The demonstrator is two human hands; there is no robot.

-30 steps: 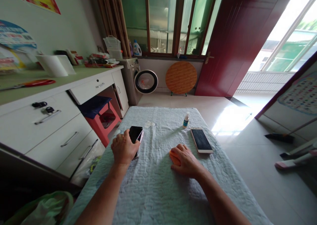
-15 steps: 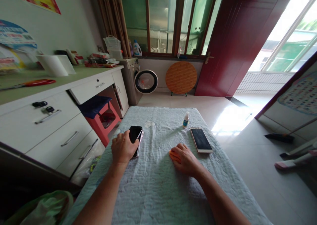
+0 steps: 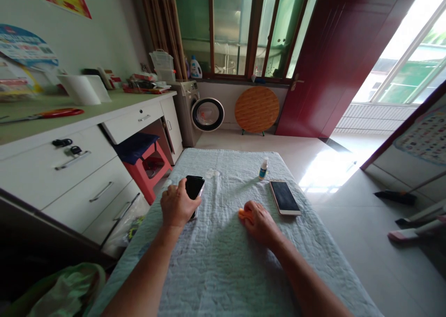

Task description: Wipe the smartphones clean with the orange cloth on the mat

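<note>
I am counting two phones: a dark phone (image 3: 193,187) lying by the table's (image 3: 223,266) left edge, a pale-rimmed phone (image 3: 285,197) by its right edge. One small bottle (image 3: 263,168) and one orange cloth (image 3: 242,213) are sitting between.

We see hard daylight pouring through the window (image 3: 411,52) right of the red door (image 3: 324,61), blown out white, with glare on the floor tiles (image 3: 324,173) below it; far left of it lies dim, and edges bow outward
</note>
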